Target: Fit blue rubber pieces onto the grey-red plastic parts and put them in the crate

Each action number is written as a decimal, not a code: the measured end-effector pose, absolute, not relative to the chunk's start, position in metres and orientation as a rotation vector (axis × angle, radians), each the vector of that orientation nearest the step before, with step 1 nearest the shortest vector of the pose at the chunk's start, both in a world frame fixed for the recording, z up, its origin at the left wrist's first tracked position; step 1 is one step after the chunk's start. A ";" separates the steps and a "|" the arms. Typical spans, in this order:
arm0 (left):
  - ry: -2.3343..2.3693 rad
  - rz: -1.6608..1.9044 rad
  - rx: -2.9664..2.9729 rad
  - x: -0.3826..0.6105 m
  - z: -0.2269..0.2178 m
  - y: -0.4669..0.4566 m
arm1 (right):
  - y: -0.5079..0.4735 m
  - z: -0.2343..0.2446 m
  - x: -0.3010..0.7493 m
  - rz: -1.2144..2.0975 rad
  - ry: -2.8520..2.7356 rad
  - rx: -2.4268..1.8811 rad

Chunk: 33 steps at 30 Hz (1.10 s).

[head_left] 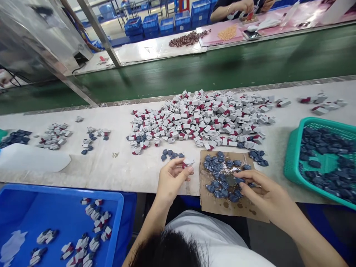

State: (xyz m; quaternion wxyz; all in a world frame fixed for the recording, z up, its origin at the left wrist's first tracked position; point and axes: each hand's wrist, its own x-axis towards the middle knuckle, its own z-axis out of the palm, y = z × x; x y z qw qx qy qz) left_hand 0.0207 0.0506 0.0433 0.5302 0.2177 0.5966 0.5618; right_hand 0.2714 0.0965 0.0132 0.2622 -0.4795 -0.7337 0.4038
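Black hair (169,250) and a white shirt (219,237) lay closest to us, at the bottom edge. Our left hand (171,180) pinched a grey-and-dark-red plastic piece (189,162) between thumb and fingers, above the pale worktop (144,168). Our right hand (267,193) pinched a dark blue plastic piece (239,180) over the stained cardboard sheet (207,205), where more dark blue pieces (214,165) lay around a shiny wet patch. Just beyond, we had a broad heap of grey-and-red blocks (200,118). On our right stood a green perforated basket (290,159) of dark blue parts; at lower left, a blue tray (119,211) held assembled pieces (94,244). Past the green belt (222,63), a co-worker's hands (244,6) worked above a pink sheet (211,39), near brown pieces (185,39) and yellow pieces (228,32).
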 end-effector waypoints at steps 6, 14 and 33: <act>1.155 1.247 0.389 0.059 0.036 0.037 | 0.091 0.032 0.256 1.179 -1.994 -1.124; 0.953 1.109 0.359 0.065 0.039 0.035 | 0.089 0.042 0.234 0.659 -2.241 -0.810; 1.180 0.972 0.986 0.054 0.038 0.026 | 0.083 0.047 0.238 1.322 -2.179 -1.136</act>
